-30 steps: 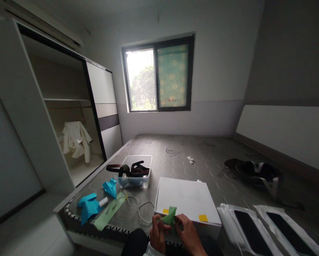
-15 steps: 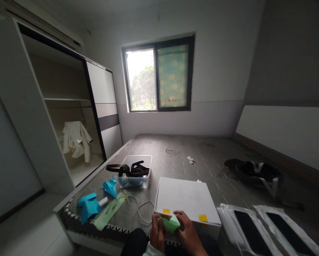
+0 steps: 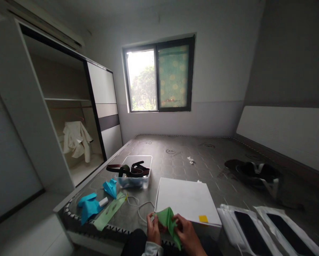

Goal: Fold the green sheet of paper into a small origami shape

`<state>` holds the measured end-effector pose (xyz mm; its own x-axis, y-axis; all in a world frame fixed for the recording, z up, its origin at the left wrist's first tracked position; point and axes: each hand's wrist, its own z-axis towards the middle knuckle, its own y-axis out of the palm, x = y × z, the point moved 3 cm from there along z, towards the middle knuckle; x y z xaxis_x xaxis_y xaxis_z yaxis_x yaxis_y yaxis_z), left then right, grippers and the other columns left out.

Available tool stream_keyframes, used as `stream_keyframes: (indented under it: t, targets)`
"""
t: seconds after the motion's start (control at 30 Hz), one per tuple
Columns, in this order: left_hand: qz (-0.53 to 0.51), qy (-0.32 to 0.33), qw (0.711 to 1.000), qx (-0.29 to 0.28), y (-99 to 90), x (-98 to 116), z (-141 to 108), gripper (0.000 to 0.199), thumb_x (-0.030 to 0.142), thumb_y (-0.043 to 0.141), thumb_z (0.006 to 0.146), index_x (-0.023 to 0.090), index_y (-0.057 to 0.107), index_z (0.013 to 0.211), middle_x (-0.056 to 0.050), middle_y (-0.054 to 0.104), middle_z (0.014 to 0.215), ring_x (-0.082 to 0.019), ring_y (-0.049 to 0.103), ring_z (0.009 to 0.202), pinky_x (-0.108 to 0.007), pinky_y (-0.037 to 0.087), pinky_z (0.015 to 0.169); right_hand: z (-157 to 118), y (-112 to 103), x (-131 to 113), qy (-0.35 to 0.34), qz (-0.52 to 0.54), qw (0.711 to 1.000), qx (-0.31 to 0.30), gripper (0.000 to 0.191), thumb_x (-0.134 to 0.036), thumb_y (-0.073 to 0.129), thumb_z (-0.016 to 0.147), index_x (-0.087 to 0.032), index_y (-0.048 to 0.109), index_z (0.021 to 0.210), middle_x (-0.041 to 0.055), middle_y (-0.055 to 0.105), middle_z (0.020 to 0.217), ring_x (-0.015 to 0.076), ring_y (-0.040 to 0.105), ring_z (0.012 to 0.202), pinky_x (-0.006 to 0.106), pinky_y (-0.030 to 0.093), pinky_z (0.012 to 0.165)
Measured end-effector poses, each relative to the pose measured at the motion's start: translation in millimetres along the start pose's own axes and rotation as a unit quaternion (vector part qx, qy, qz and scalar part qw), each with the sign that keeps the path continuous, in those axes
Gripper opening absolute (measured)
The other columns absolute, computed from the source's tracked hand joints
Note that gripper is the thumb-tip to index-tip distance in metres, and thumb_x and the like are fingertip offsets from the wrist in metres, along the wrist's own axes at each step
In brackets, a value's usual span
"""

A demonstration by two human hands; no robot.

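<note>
Between my two hands is a piece of folded green paper [image 3: 166,219], creased, with one pointed flap hanging down toward my lap. My left hand [image 3: 153,228] pinches its left edge, while my right hand [image 3: 185,230] is closed on the right side. Both hands are at the near edge of a white box [image 3: 184,197], which carries a yellow sticker [image 3: 203,218] at its front right. To the left lie a flat green paper strip [image 3: 110,211] and two pieces of folded blue paper [image 3: 88,207].
A clear plastic bin [image 3: 134,182] holds dark straps [image 3: 138,170]. A white cable [image 3: 139,206] runs toward the box. On the right are dark phone-like slabs in plastic sleeves [image 3: 248,227] and a black cap [image 3: 255,172]. Everything rests on a grey mattress [image 3: 164,145].
The green paper has been opened out and turned; it now stands taller, with a flap hanging down. My left hand shifted slightly left. The paper now covers the box's left yellow sticker.
</note>
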<state>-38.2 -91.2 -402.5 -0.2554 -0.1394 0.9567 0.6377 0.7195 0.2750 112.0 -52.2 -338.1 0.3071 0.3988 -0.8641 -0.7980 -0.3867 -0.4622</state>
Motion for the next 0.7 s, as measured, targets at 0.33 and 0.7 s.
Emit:
stream_keyframes:
  t: [0.33, 0.7]
  targets:
    - [0.060, 0.128, 0.977, -0.158, 28.3, 9.2, -32.2, 0.060, 0.068, 0.063, 0.068, 0.020, 0.061, 0.103, -0.011, 0.073, 0.093, -0.028, 0.070, 0.089, -0.034, 0.058, 0.079, 2.7, -3.8, 1.6, -0.007, 0.007, 1.000, 0.009, 0.037, -0.050, 0.050, 0.086, -0.018, 0.069, 0.082, 0.0081, 0.071, 0.084, 0.0225, 0.063, 0.078, 0.029, 0.047, 0.073]
    - [0.053, 0.095, 0.986, -0.123, 17.1, 0.6, -14.8, 0.048, 0.059, 0.069, 0.064, 0.018, 0.074, 0.086, -0.011, 0.073, 0.088, -0.030, 0.068, 0.085, -0.034, 0.056, 0.077, 0.8, -7.8, 1.6, 0.036, 0.028, 0.998, 0.033, 0.019, -0.034, 0.054, 0.080, -0.020, 0.067, 0.080, 0.0025, 0.070, 0.076, 0.0212, 0.065, 0.075, 0.027, 0.046, 0.070]
